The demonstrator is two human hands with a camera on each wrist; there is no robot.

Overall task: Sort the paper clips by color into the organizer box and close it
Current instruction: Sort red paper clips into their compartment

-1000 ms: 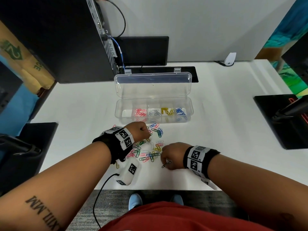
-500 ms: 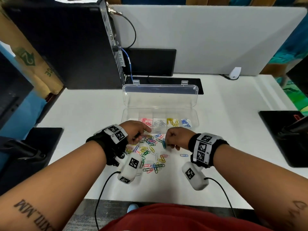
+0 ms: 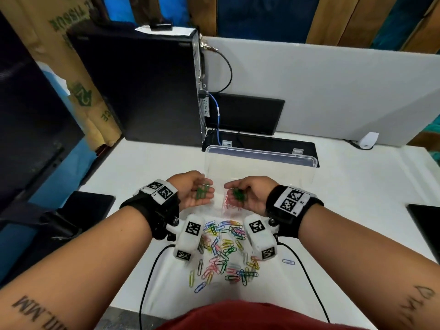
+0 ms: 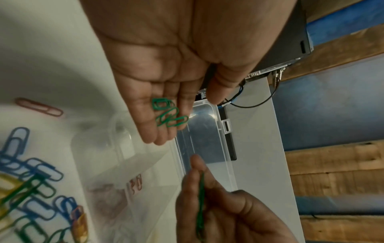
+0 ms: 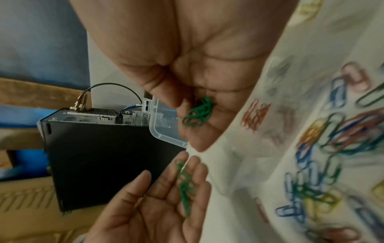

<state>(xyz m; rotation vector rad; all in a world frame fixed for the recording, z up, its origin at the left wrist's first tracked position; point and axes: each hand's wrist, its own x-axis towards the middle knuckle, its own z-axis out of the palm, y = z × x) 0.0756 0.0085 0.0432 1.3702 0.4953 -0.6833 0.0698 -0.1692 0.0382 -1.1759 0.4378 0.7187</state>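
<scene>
The clear organizer box stands open at mid-table with its lid (image 3: 259,167) upright. Both hands hover palm-up over the box's front. Red clips (image 3: 228,203) show in one compartment between them. My left hand (image 3: 194,195) is flat, and several green paper clips (image 4: 169,117) lie loose on its straight fingers. My right hand (image 3: 248,197) is cupped, with thumb and fingers curled round a bunch of green clips (image 5: 198,113). A mixed pile of coloured clips (image 3: 223,248) is spread on the white table nearer to me.
A black computer tower (image 3: 147,91) stands at the back left with cables, close to the lid. A black pad (image 3: 259,141) and a dark screen (image 3: 247,113) sit behind the box against a white divider (image 3: 333,91). Black mats (image 3: 88,206) lie at both table sides.
Both hands have left the clip pile, moved forward to the box and turned palm-up, green clips showing in each. The head view has tilted upward.
</scene>
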